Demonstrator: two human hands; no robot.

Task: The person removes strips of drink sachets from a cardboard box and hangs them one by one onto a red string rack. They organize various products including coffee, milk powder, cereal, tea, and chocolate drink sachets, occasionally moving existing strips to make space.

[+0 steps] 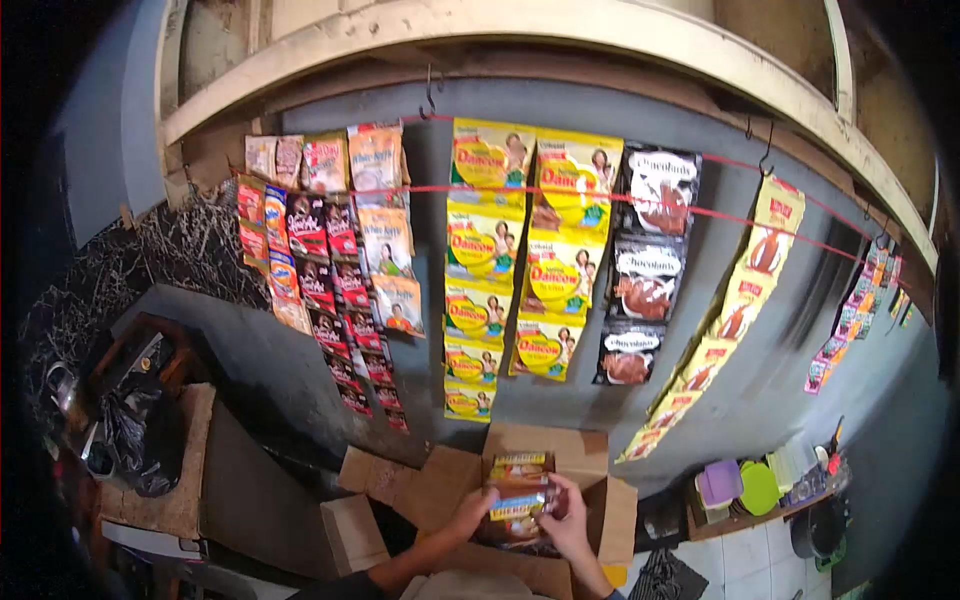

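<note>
The left hand point(468, 517) and the right hand point(566, 522) each gripped one side of the strip of sachets point(520, 487), both equally near, its long axis pointing far over the cardboard box point(590, 455).

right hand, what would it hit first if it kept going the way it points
The sachet strip, which the right hand already grips. Past it, probably the box flap, though depth is unclear.
</note>
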